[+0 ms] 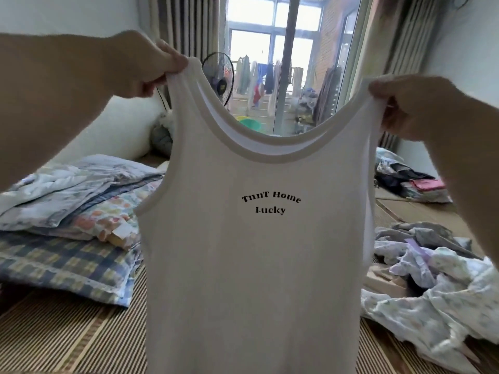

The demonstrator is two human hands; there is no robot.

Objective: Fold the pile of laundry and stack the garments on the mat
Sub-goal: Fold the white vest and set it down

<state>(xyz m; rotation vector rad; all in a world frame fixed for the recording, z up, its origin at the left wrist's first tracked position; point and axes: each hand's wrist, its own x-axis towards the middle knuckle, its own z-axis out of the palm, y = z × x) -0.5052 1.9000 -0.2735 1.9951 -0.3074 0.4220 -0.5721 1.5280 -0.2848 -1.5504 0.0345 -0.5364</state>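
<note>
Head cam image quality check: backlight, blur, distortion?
Head view: window blown out, backlighting the tank top, which reads greyish though its print is legible; wide-angle stretch bulges the left forearm at the frame edge; unfolded pile at right looks soft.

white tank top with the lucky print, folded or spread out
Spread out, not folded: the white tank top hangs flat at full width, the left hand and the right hand each pinching a shoulder strap.

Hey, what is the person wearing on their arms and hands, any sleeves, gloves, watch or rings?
Nothing shows. The left hand and right hand are bare: no gloves, no rings visible. The left forearm and right forearm are uncovered as far as the frame reaches, with no sleeve, watch or bracelet in view.
</note>
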